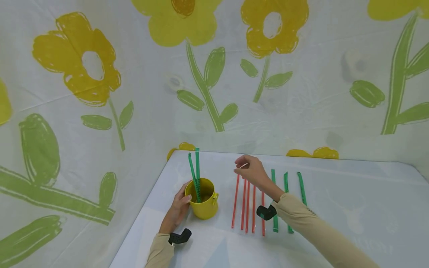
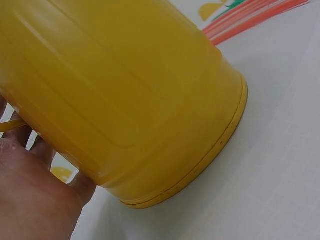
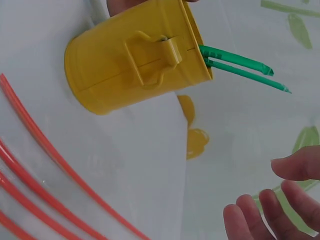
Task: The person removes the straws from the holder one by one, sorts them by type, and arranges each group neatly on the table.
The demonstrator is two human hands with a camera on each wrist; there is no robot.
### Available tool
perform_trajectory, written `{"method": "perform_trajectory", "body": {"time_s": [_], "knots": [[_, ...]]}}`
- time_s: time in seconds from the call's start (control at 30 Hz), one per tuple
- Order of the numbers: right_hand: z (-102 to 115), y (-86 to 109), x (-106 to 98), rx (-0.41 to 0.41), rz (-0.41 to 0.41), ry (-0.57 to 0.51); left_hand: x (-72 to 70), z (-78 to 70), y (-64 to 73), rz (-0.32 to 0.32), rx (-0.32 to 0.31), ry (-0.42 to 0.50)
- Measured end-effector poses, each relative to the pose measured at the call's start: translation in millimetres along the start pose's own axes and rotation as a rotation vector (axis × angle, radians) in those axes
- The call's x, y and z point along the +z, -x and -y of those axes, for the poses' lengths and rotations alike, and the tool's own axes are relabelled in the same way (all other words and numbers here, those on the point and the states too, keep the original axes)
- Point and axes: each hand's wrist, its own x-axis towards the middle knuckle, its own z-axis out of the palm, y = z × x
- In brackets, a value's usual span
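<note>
A yellow metal pail (image 1: 205, 209) stands upright on the table, a small wire handle at its side. My left hand (image 1: 180, 207) grips it from the left, thumb at the rim; the left wrist view shows fingers (image 2: 82, 187) along its wall. Two green straws (image 1: 197, 169) lean inside the pail, their tops sticking out. To the right, several red straws (image 1: 235, 201) in clear wrapping lie side by side. Over their far ends hovers my right hand (image 1: 254, 172), its thumb and fingers (image 3: 240, 215) apart and loosely bent, with nothing between them.
Right of the red straws, three green straws (image 1: 273, 223) lie on the white table (image 1: 352, 208), partly covered by the right forearm. A flower-patterned curtain (image 1: 151, 123) rises along the table's left and far edges. Each wrist wears a black camera (image 1: 266, 212).
</note>
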Motion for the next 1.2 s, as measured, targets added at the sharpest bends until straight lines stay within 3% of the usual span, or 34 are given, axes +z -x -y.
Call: {"method": "perform_trajectory", "body": {"time_s": [0.3,0.57,0.8,1.2], "knots": [[10.6,-7.5,22.2,-0.008,0.029,-0.059,1.1,-1.4,2.4,0.037,0.027,0.006],[19.7,-16.3,40.1,-0.005,0.025,-0.099,1.6,-1.1,1.8,-0.005,-0.001,-0.008],[27.5,-21.5,53.3,-0.008,0.031,-0.119,0.2,0.9,1.3,0.009,0.000,-0.022],[32.6,-32.1,85.7,-0.025,0.014,-0.113,1.8,0.5,0.9,-0.028,-0.025,-0.038]]}}
